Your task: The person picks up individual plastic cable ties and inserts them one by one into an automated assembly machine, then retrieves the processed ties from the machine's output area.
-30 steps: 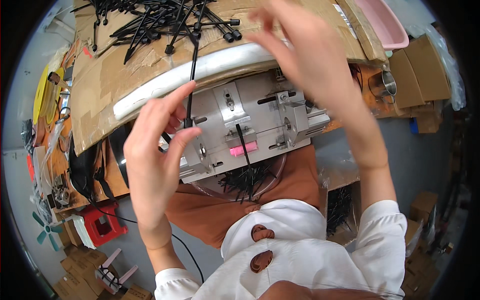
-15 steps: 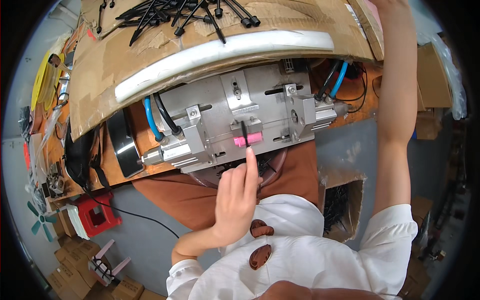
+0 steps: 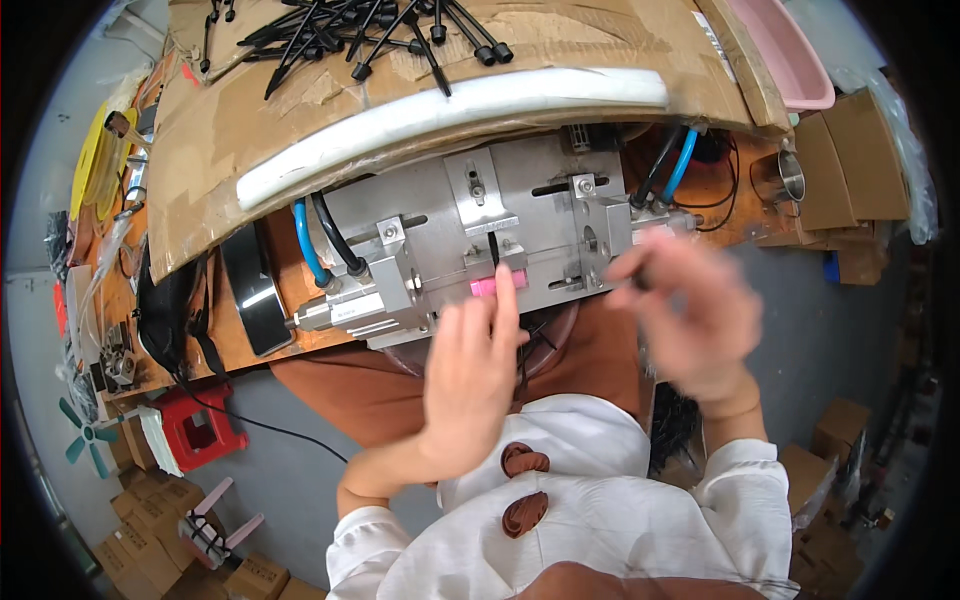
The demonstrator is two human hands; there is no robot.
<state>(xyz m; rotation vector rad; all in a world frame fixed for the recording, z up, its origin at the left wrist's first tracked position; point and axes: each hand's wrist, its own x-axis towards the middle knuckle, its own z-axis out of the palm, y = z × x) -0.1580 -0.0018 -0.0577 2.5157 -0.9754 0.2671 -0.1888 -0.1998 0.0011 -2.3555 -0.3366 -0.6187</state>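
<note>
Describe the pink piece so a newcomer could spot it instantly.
Find the silver metal fixture below the white strip. At its near middle, partly hidden by the left hand, is the pink piece: the fixture's only bright pink part.

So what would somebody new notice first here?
Probably the bright pink piece on the grey metal fixture mid-picture, right by the left hand. Next, maybe the heap of black rods on the cardboard at the top, or the red stool down at the lower left.
</note>
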